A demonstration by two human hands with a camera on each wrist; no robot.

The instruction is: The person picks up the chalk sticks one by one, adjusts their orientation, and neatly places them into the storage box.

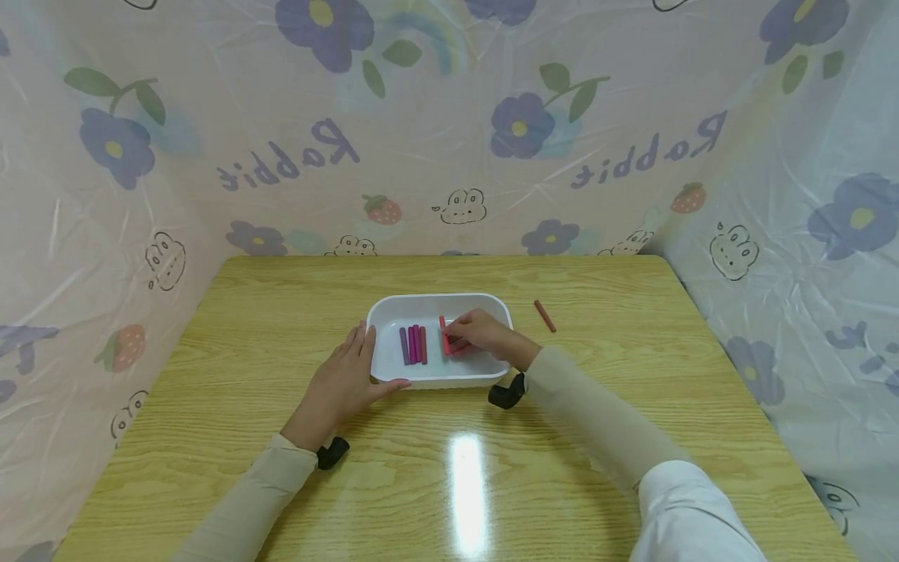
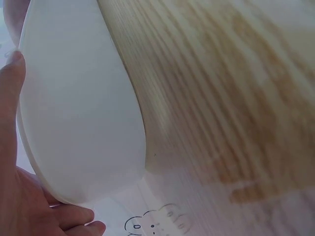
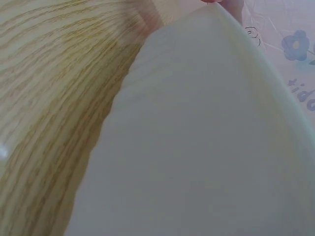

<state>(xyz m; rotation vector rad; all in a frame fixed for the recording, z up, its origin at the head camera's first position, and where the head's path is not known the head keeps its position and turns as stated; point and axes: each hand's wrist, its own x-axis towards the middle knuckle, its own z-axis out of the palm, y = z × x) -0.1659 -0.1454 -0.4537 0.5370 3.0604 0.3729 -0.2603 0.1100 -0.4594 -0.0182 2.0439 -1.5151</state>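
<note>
A white tray [image 1: 393, 378] lies on the table with several crayons in it. Purple, magenta and brownish-red crayons [image 1: 414, 345] stand side by side in its left half. My left hand [image 1: 340, 382] rests against the tray's left end, fingers stretched along the side and thumb along the front rim; the left wrist view shows that hand [image 2: 19, 196] touching the rim. Inside the tray's right half, my right hand [image 1: 485, 332] pinches a bright red crayon [image 1: 445, 337]. Another light red crayon [image 1: 460, 349] lies partly under those fingers. In the right wrist view the tray wall hides most of the hand.
A single reddish-brown crayon [image 1: 544, 315] lies on the wooden table [image 1: 302, 297], right of the tray. Behind and at both sides hangs a patterned curtain [image 1: 421, 140]. A bright reflection shines on the tabletop near the front.
</note>
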